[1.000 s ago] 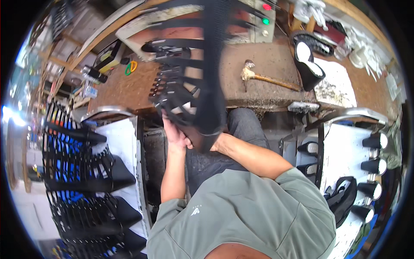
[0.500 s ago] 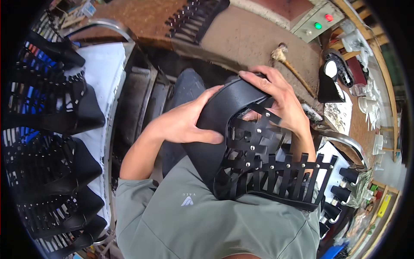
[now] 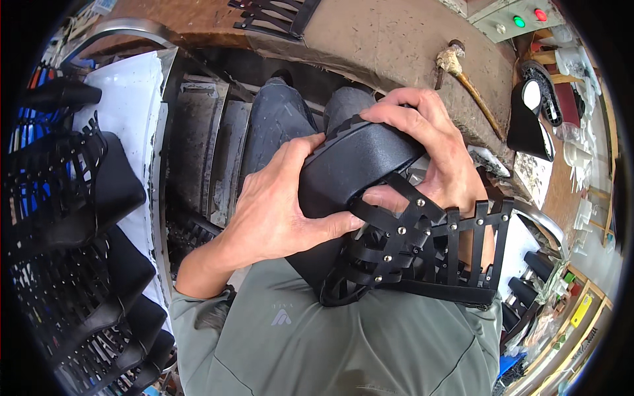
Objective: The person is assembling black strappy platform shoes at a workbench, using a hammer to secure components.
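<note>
In front of my torso is a black platform sandal (image 3: 360, 168) with a thick, smooth sole side and an upper of studded straps (image 3: 396, 245). My left hand (image 3: 281, 204) is closed round the left side of the sole, its thumb pressed where the straps meet the sole. Closed over the far right end is my right hand (image 3: 439, 142). Its fingers are on the outer sole edge, and a fingertip shows inside under the straps. The strapped shaft of the sandal spreads out to the right across my right forearm and hides part of it.
A hammer (image 3: 477, 98) with a wrapped head lies on the workbench (image 3: 376, 49), near a black strap piece (image 3: 284, 16). At the back right is a control box (image 3: 495, 25) with lit buttons. Several similar sandals (image 3: 119, 181) fill the white-covered rack (image 3: 135, 92) on my left.
The sandal has turned in my hands, so the sole's ridged edge now shows and the strapped shaft is bunched closer. My left thumb has shifted toward the straps. The whole view has shifted slightly.
</note>
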